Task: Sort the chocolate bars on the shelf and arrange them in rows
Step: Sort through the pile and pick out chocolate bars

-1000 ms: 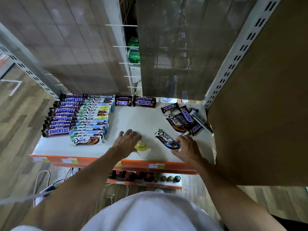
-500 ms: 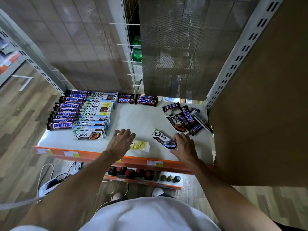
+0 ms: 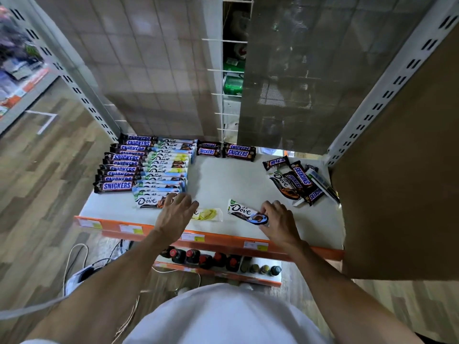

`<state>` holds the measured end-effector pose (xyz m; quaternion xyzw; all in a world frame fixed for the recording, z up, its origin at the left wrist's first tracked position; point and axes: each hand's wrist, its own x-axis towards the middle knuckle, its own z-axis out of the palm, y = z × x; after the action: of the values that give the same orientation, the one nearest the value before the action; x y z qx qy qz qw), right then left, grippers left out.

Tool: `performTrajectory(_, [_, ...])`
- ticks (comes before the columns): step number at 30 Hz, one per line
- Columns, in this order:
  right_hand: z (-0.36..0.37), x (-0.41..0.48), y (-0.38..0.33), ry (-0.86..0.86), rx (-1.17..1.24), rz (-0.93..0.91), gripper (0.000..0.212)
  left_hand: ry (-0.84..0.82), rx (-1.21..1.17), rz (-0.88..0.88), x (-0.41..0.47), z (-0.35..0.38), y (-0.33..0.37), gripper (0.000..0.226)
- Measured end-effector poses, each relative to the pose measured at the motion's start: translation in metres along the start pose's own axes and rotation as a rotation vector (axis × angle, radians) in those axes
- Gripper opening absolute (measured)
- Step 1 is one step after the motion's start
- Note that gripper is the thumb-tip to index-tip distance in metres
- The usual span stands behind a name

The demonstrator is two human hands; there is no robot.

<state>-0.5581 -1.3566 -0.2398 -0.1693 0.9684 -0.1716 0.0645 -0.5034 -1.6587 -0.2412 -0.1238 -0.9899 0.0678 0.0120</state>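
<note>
On the white shelf, a row of Snickers bars and a row of Dove bars lie side by side at the left. Two more Snickers sit at the back. A loose pile of mixed bars lies at the right. My left hand lies flat with fingers spread over the left end of a yellow Dove bar, fingertips near the front bar of the Dove row. My right hand pinches the right end of a blue-and-white Dove bar lying near the front edge.
The shelf has an orange front lip with price tags. A brown board walls off the right side, and mesh panels close the back. Bottles stand on the shelf below. Cables lie on the wooden floor at the left.
My left hand has slid left, uncovering most of the yellow Dove bar. My right hand has stayed on the end of the blue-and-white Dove bar.
</note>
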Motion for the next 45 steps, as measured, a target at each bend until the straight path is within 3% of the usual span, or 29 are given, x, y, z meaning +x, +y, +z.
performTrajectory(7, [0.01, 0.006, -0.023, -0.019, -0.051, -0.02, 0.042, 0.031, -0.026, -0.048, -0.023, 0.005, -0.039, 0.063])
performTrajectory(22, [0.03, 0.012, -0.111, -0.155, 0.008, -0.174, 0.024, 0.061, -0.109, -0.131, -0.046, 0.013, -0.093, 0.046])
performTrajectory(28, [0.041, 0.014, -0.152, -0.168, -0.033, -0.192, 0.023, 0.07, -0.143, -0.139, -0.049, 0.015, -0.108, 0.047])
performTrajectory(35, [0.056, 0.021, -0.191, -0.143, -0.063, -0.197, 0.027, 0.058, -0.178, -0.153, -0.056, 0.018, -0.13, 0.034])
performTrajectory(40, [0.065, 0.028, -0.211, -0.131, -0.038, -0.207, 0.037, 0.04, -0.231, -0.182, -0.063, 0.022, -0.14, 0.045])
performTrajectory(45, [0.071, 0.037, -0.224, -0.118, -0.004, -0.206, 0.032, 0.079, -0.419, -0.209, -0.067, 0.028, -0.144, 0.057])
